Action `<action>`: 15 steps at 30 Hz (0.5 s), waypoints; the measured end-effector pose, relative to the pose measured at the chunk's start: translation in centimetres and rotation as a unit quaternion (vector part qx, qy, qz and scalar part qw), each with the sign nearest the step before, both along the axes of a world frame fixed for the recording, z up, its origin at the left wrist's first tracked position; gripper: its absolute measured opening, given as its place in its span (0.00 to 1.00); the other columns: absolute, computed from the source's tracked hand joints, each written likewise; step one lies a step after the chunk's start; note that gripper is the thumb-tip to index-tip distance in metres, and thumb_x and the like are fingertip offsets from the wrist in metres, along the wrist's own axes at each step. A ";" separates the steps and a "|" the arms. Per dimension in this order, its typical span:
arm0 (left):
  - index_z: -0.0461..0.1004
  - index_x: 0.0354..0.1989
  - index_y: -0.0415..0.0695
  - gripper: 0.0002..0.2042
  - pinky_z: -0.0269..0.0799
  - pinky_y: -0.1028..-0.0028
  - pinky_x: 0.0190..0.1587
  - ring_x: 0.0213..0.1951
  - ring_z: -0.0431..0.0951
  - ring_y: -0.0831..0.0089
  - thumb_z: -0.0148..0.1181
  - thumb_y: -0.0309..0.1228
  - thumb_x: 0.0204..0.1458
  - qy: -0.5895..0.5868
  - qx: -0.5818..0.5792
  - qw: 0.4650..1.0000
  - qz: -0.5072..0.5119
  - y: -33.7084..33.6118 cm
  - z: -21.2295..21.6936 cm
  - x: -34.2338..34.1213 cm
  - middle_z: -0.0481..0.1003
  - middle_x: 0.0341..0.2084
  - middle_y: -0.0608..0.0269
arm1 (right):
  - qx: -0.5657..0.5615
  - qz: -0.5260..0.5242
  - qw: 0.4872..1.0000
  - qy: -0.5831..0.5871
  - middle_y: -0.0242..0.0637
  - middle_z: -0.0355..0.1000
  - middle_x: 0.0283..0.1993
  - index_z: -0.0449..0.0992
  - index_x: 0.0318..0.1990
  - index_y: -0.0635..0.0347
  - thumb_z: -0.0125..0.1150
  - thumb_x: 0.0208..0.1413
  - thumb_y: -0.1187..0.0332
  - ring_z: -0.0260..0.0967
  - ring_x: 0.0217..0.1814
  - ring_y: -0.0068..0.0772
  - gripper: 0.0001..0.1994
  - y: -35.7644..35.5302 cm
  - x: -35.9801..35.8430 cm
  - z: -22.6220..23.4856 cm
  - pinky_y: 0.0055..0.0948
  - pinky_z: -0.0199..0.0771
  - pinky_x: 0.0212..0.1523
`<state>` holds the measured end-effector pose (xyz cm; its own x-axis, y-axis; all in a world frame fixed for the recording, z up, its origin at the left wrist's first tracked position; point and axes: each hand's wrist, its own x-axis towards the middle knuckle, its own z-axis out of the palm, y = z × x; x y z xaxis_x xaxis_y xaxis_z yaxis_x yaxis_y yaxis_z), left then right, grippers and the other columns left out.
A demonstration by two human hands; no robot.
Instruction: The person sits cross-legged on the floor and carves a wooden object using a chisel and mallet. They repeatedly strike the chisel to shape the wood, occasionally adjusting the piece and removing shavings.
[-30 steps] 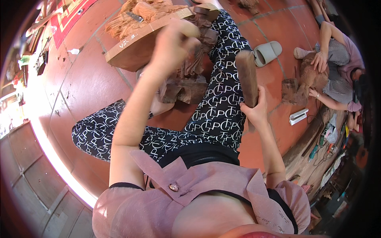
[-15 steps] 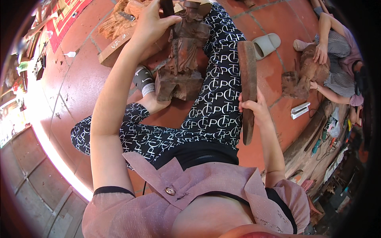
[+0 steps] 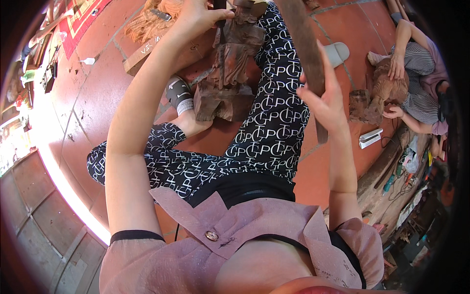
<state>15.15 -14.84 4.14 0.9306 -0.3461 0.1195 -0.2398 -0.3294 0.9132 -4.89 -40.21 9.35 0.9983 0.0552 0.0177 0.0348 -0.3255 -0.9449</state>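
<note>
A dark carved wooden statue (image 3: pixel 237 56) on a blocky base stands on the floor between my legs. At the top, my left hand (image 3: pixel 203 17) is closed around a dark, slim chisel (image 3: pixel 221 59), held nearly upright along the statue's front. My right hand (image 3: pixel 325 100) grips a long, flat wooden mallet (image 3: pixel 301 44) shaped like a bat, its fingers rather straight along the wood. The mallet hangs tilted over my right leg, apart from the chisel, and its upper end runs out of the picture.
A wooden board (image 3: pixel 152 54) and a lighter carved piece (image 3: pixel 147 24) lie beyond my left foot. A grey slipper (image 3: pixel 337 54) sits at the right. Further right, a person (image 3: pixel 416 59) handles another carving (image 3: pixel 387 88). Tools and cables lie near a log (image 3: pixel 377 188).
My right hand has moved up, raising the mallet and tipping its top to the left. My left hand and the chisel have shifted slightly to the right.
</note>
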 end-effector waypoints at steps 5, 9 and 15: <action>0.71 0.53 0.37 0.26 0.75 0.70 0.44 0.42 0.79 0.69 0.70 0.20 0.42 -0.005 -0.017 1.000 -0.015 -2.3 2.5 -2.6 0.78 0.40 0.57 | -0.182 -0.016 0.967 -0.179 0.42 0.69 0.46 0.53 0.73 0.42 0.58 0.46 0.80 0.71 0.47 0.44 0.43 0.2 5.9 2.6 0.40 0.72 0.47; 0.72 0.51 0.35 0.26 0.73 0.65 0.49 0.46 0.78 0.60 0.68 0.18 0.39 -0.100 0.033 0.994 -0.042 -2.5 1.7 -2.5 0.78 0.43 0.51 | -0.460 0.056 0.881 -0.096 0.48 0.70 0.46 0.54 0.72 0.42 0.62 0.47 0.77 0.72 0.50 0.54 0.42 0.3 7.7 7.1 0.44 0.72 0.50; 0.71 0.49 0.37 0.21 0.71 0.65 0.52 0.47 0.77 0.61 0.64 0.19 0.43 -0.145 0.142 0.977 -0.069 -2.4 2.6 -3.1 0.77 0.41 0.52 | -0.435 0.045 0.888 -0.144 0.41 0.71 0.55 0.55 0.73 0.49 0.57 0.48 0.81 0.71 0.52 0.38 0.41 -1.8 6.5 4.7 0.32 0.71 0.53</action>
